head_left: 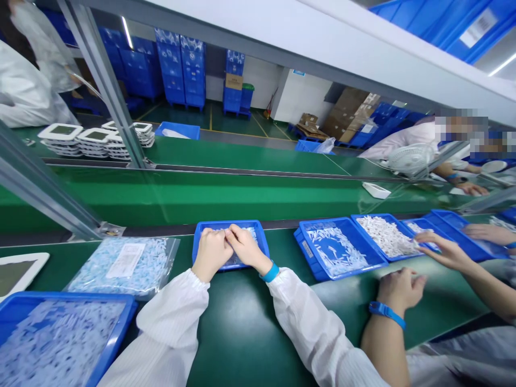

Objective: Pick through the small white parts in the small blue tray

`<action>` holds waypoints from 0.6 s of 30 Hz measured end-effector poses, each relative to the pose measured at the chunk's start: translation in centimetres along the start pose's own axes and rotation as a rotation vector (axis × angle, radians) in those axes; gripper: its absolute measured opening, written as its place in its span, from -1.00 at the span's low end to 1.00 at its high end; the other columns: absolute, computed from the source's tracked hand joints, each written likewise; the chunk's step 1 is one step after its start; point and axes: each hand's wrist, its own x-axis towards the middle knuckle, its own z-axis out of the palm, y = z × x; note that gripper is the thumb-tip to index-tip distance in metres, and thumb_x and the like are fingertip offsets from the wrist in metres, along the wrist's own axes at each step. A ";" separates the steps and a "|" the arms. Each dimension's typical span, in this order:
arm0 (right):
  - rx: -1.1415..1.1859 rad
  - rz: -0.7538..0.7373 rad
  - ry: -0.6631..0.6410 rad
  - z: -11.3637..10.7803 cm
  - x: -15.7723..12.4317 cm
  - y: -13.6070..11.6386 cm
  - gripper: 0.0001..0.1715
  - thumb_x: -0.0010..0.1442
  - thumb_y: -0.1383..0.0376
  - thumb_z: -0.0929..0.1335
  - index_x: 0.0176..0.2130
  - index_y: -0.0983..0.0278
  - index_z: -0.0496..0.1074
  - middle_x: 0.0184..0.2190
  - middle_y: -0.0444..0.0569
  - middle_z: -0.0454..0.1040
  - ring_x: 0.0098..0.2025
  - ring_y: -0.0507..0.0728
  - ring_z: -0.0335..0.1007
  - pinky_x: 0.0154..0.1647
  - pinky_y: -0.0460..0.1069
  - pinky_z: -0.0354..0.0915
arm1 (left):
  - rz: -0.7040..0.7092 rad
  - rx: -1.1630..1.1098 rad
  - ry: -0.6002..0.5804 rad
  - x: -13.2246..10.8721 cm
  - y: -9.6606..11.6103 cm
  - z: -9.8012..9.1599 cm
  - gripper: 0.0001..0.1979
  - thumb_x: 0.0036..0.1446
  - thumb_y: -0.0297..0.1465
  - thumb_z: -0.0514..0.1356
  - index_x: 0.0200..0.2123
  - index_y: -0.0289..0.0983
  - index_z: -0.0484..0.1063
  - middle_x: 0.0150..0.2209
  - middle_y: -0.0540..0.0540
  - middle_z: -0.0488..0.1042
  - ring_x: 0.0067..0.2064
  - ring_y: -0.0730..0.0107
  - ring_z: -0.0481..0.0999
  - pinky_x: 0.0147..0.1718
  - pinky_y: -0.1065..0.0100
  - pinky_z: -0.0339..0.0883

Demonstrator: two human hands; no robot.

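My left hand (212, 251) and my right hand (245, 246) meet over a small blue tray (265, 248) of small pale parts. Both have their fingers curled, with the fingertips pressed close together. Whatever they pinch is hidden behind the fingers and too small to name. A blue wristband (271, 272) circles my right wrist, below which the white sleeve begins. To the left of my hands lies a clear plastic bag (159, 263) packed with light blue parts and bearing a white label (126, 260).
A larger blue tray (131, 303) of pale pieces sits front left. Right of me stand a blue tray of white parts (334, 250) and one of cream parts (382, 236), where a co-worker's hand (445, 251) reaches. Beyond runs a green conveyor (242, 196); a metal post (107, 80) rises left.
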 end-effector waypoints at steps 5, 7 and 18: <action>0.009 0.010 0.159 -0.5 0.0 -0.5 -0.67 0.32 0.17 0.14 -0.41 0.25 0.27 -0.49 -0.11 0.32 -0.41 0.05 0.23 -0.36 -0.07 0.11 | 0.006 -0.021 0.006 0.1 -0.1 -0.4 -0.73 0.15 -0.48 -0.03 -0.22 -0.31 0.46 -0.38 -0.16 0.55 -0.32 0.22 0.51 -0.25 0.23 0.20; 0.014 0.023 0.319 -1.2 -0.1 -0.7 -0.68 0.32 0.19 0.13 -0.34 0.27 0.32 -0.42 -0.05 0.38 -0.34 0.08 0.28 -0.28 -0.05 0.17 | 0.006 -0.008 0.019 0.0 -0.2 -0.5 -0.65 0.16 -0.45 -0.01 0.00 -0.33 0.36 -0.27 -0.19 0.55 -0.25 0.19 0.51 -0.22 0.22 0.19; -0.772 -0.045 1.436 -15.2 -7.5 0.4 -0.74 0.29 0.25 0.18 -0.19 0.33 0.36 -0.24 0.16 0.37 -0.12 0.22 0.30 -0.08 0.19 0.18 | -0.033 0.099 -0.199 -0.3 -1.0 0.2 -0.67 0.13 -0.45 -0.03 -0.19 -0.33 0.50 -0.19 -0.22 0.51 -0.07 0.07 0.39 -0.11 0.12 0.16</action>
